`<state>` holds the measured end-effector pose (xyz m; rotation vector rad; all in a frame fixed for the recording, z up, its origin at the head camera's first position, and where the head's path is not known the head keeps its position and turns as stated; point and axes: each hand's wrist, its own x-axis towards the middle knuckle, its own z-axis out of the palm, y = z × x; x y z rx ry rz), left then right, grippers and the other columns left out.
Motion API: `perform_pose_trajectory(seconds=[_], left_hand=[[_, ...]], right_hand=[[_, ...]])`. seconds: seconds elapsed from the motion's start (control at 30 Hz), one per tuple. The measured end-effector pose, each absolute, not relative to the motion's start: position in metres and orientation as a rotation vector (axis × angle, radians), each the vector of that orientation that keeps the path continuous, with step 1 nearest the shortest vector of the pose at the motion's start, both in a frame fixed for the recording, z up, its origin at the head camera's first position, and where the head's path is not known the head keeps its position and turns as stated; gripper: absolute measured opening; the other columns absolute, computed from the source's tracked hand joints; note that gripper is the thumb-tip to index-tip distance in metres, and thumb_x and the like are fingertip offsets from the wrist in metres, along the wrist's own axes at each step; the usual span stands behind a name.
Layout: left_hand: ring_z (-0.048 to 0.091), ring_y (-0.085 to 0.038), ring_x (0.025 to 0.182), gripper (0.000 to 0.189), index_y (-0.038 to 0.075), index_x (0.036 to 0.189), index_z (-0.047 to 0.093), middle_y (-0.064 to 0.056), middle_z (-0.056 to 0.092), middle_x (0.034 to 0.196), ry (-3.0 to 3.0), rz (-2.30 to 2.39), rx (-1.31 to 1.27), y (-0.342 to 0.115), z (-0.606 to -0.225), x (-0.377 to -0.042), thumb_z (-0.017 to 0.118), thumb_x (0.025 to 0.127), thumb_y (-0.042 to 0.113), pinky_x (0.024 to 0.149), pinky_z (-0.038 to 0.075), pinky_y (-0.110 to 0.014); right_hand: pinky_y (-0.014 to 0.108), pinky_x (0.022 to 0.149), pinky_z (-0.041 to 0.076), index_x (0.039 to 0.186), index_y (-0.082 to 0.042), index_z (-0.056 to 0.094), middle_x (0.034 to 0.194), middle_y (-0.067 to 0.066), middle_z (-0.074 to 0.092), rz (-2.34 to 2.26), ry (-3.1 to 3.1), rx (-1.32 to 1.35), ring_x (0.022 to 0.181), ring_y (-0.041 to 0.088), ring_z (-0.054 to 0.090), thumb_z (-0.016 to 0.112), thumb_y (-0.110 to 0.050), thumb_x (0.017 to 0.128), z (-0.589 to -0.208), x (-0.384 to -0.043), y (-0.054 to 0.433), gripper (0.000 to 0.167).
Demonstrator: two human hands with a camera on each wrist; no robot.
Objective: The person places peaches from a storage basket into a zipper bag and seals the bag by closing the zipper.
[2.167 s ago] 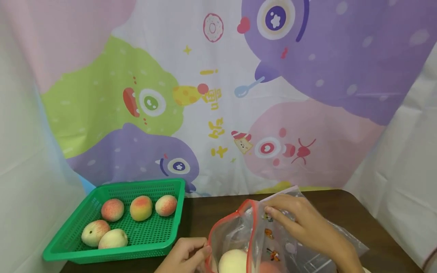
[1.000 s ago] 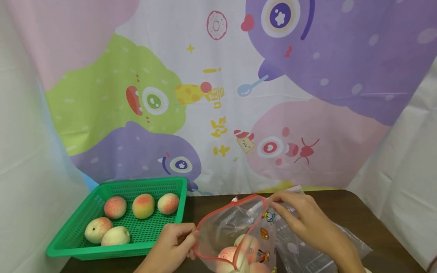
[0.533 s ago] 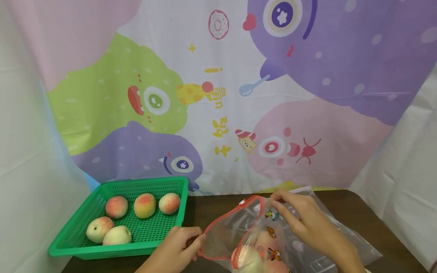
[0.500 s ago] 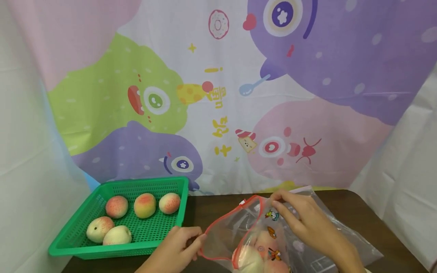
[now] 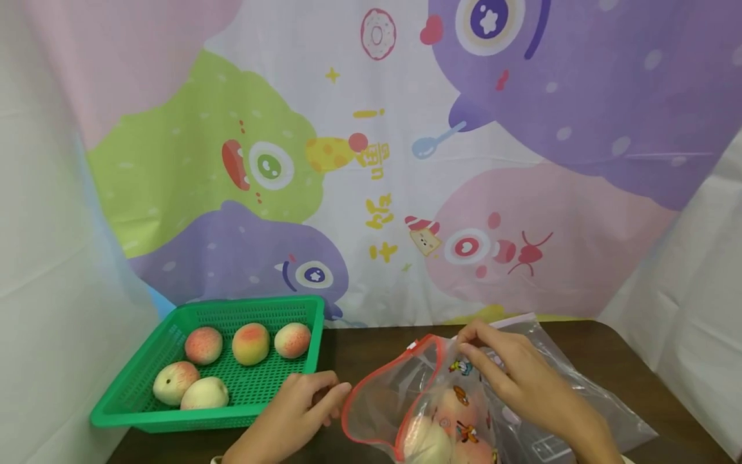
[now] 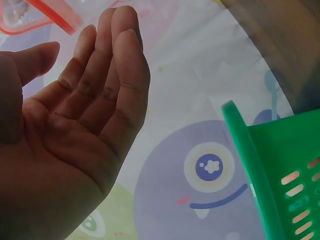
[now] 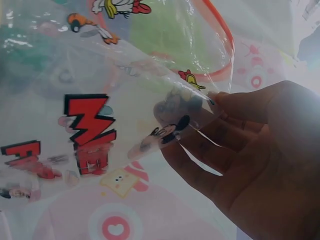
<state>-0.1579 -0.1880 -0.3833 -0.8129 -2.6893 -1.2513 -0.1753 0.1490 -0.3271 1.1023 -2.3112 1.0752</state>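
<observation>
A clear slider zip bag [image 5: 385,393] with a red-edged mouth and printed cartoon figures stands gaping at the lower middle, holding several peaches [image 5: 429,441]. My right hand [image 5: 522,380] pinches its far right edge between thumb and fingers; the right wrist view shows the thin plastic [image 7: 150,130] caught there. My left hand [image 5: 301,406] is just left of the bag's mouth with nothing in its grasp. In the left wrist view its fingers [image 6: 132,75] are loosely bent, apart from the bag's red rim [image 6: 55,17]. The bag's bottom is cut off by the frame.
A green plastic basket [image 5: 319,335] with several peaches [image 5: 251,343] stands at the left, close to my left hand. Another clear plastic bag [image 5: 603,406] lies flat on the dark table [image 5: 637,361] under my right forearm. A cartoon-printed cloth [image 5: 394,283] hangs behind.
My left hand has let go of the bag's left rim and drawn slightly away. Earlier both hands spread the mouth wider and moved the bag a little right. My right hand keeps its pinch.
</observation>
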Motion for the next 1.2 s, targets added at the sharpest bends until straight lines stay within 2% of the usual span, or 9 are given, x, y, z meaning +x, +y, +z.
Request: perform_pose_trajectory(seconds=[0.5, 0.77, 0.9, 1.03, 1.2], left_hand=[[0.059, 0.0, 0.057, 0.029, 0.021, 0.078, 0.06, 0.013, 0.06, 0.068, -2.662, -1.139, -0.674, -0.199, -0.391, -0.172, 0.053, 0.104, 0.031, 0.054, 0.052, -0.023], [0.054, 0.001, 0.058, 0.025, 0.024, 0.076, 0.062, 0.019, 0.057, 0.067, -2.598, -0.989, -0.591, -0.207, -0.392, -0.174, 0.06, 0.101, 0.023, 0.054, 0.048, -0.022], [0.051, 0.001, 0.057, 0.021, 0.024, 0.079, 0.063, 0.019, 0.058, 0.07, -2.599, -0.939, -0.543, -0.211, -0.391, -0.174, 0.062, 0.1, 0.022, 0.056, 0.048, -0.022], [0.05, 0.001, 0.057, 0.02, 0.024, 0.079, 0.061, 0.015, 0.06, 0.073, -2.604, -0.908, -0.494, -0.216, -0.39, -0.174, 0.064, 0.099, 0.019, 0.055, 0.047, -0.022], [0.055, 0.001, 0.066, 0.019, 0.022, 0.079, 0.063, 0.013, 0.062, 0.076, -2.623, -0.822, -0.394, -0.22, -0.388, -0.175, 0.069, 0.094, 0.013, 0.06, 0.049, -0.023]], right_hand=[[0.021, 0.064, 0.049, 0.104, -0.022, 0.065, 0.092, -0.015, 0.065, 1.056, -2.25, 1.186, 0.075, 0.003, 0.058, 0.066, -0.004, 0.095, -0.329, -0.179, 0.154, 0.019], [0.024, 0.073, 0.054, 0.111, -0.02, 0.068, 0.098, -0.017, 0.069, 1.007, -2.293, 1.211, 0.084, 0.001, 0.065, 0.075, -0.01, 0.089, -0.328, -0.178, 0.159, 0.026], [0.026, 0.072, 0.055, 0.11, -0.023, 0.07, 0.097, -0.017, 0.068, 1.038, -2.323, 1.233, 0.084, 0.002, 0.065, 0.075, -0.013, 0.089, -0.328, -0.178, 0.16, 0.024], [0.024, 0.072, 0.054, 0.107, -0.025, 0.07, 0.096, -0.017, 0.068, 1.052, -2.318, 1.256, 0.083, 0.002, 0.064, 0.073, -0.014, 0.091, -0.328, -0.179, 0.16, 0.019], [0.022, 0.07, 0.053, 0.103, -0.028, 0.07, 0.094, -0.018, 0.068, 1.059, -2.302, 1.267, 0.082, 0.002, 0.064, 0.072, -0.013, 0.092, -0.328, -0.179, 0.16, 0.019]])
